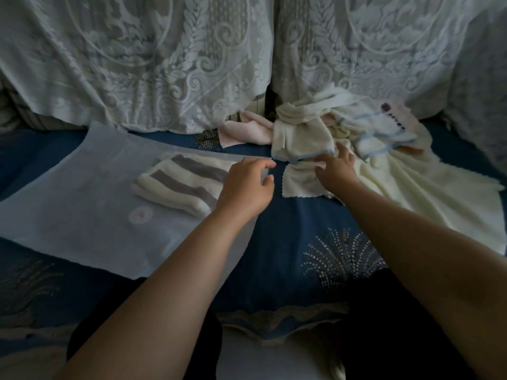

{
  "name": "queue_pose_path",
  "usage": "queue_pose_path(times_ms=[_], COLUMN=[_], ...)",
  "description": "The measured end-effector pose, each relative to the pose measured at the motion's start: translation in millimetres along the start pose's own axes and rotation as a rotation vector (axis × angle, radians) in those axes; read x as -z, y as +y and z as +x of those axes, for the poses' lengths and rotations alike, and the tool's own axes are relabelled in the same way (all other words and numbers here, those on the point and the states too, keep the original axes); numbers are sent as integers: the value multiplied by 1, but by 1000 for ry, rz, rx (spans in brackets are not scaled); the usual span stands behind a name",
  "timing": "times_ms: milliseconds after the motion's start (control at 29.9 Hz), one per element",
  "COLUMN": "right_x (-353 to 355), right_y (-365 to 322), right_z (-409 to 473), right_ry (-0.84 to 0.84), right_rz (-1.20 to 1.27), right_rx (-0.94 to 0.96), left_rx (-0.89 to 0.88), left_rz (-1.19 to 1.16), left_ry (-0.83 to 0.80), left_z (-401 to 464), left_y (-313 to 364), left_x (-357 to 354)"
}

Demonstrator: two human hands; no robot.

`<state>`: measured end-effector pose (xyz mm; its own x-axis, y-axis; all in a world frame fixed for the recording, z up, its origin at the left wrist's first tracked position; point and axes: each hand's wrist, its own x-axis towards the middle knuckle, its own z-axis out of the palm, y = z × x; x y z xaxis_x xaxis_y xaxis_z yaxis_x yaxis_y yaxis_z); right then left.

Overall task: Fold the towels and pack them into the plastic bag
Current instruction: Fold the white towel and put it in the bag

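Cream terry cloth lies under our right hand [336, 167], whose fingers are spread and only lightly bent, pressing down on a small cream towel [300, 182] with a scalloped edge; we cannot tell whether the thumb pinches the cloth. Our left hand [247, 187] hovers just beside it, fingers loosely curled at the open edge of the plastic bag [82, 204], and whether they have hold of the thin film we cannot make out.

Inside that translucent bag we see one folded towel with grey stripes [181, 182], lying near the mouth, just left of our left hand. A small round pinkish mark shows on the bag nearer to us.

Beyond the right hand sits the unfolded heap: a cream towel with a blue border [299, 138], a white towel with blue stripes and a label [384, 130] to its right, a pink towel [247, 130] to its left, and a large cream towel [428, 198] spreading out towards the right edge.

All of this rests on a dark blue cover [288, 242] patterned with dotted sprays. Behind stands white lace fabric [164, 64] draped over upright cushions.
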<state>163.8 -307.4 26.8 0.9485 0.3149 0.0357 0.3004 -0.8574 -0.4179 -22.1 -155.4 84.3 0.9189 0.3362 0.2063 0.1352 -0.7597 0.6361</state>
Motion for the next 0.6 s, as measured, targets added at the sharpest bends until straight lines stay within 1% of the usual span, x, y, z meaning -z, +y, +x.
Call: queue_pose_path(times_ms=[100, 167, 234, 334, 401, 434, 468, 501, 534, 601], right_x=[-11, -15, -15, 1, 23, 35, 47, 59, 70, 87], right_y=[13, 18, 19, 10, -7, -17, -28, -37, -44, -55], right_z=[23, 30, 32, 27, 18, 9, -2, -15, -30, -64], right_ry=[-143, -155, -64, 193, 349, 404, 424, 394, 318, 95], right_rz=[-5, -49, 39, 164, 182, 203, 249, 323, 421, 673], right_rx=[46, 82, 80, 73, 159, 215, 252, 274, 293, 343], left_rx=[-56, -43, -36, -56, -58, -59, -71, -87, -101, -77], left_rz=[99, 100, 49, 5, 3, -8, -24, -45, -73, -89], left_ry=[68, 95, 109, 127, 132, 126, 114, 91, 53, -37], left_z=[13, 21, 26, 32, 34, 33, 32, 30, 28, 21], left_y=[-3, -3, 1, 6, 8, 9, 11, 14, 17, 28], left_x=[0, -1, -5, -12, -16, -19, -21, -23, -27, -31])
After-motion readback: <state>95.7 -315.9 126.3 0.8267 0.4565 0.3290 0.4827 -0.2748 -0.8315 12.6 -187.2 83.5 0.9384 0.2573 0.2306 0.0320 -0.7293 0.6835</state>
